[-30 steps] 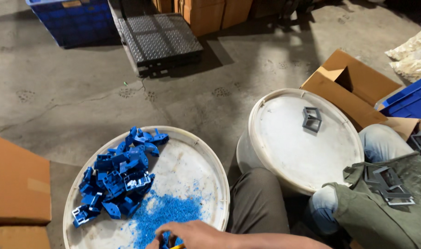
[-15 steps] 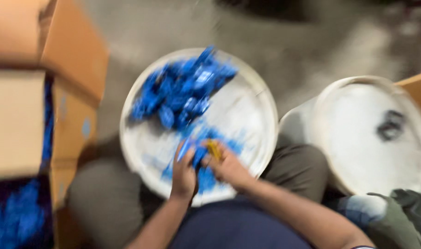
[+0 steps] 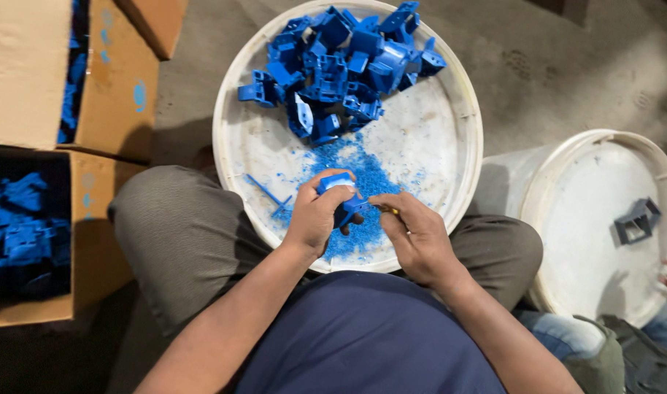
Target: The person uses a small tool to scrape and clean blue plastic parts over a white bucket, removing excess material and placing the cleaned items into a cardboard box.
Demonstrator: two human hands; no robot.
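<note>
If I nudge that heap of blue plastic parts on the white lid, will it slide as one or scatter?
The blue plastic parts lie loosely jumbled, so they would probably scatter rather than move together. They look like small, hollow, rigid mouldings, likely light. The white lid looks smooth, and the blue shavings on it may let pieces slip easily.

We now see both hands fully in view: 1 second ago only a forearm edged the frame's bottom. Our left hand [image 3: 320, 215] grips a blue plastic part [image 3: 338, 184] and our right hand [image 3: 414, 235] meets it over the blue shavings [image 3: 359, 175]. Cardboard boxes [image 3: 34, 226] of blue parts now appear at left.
</note>
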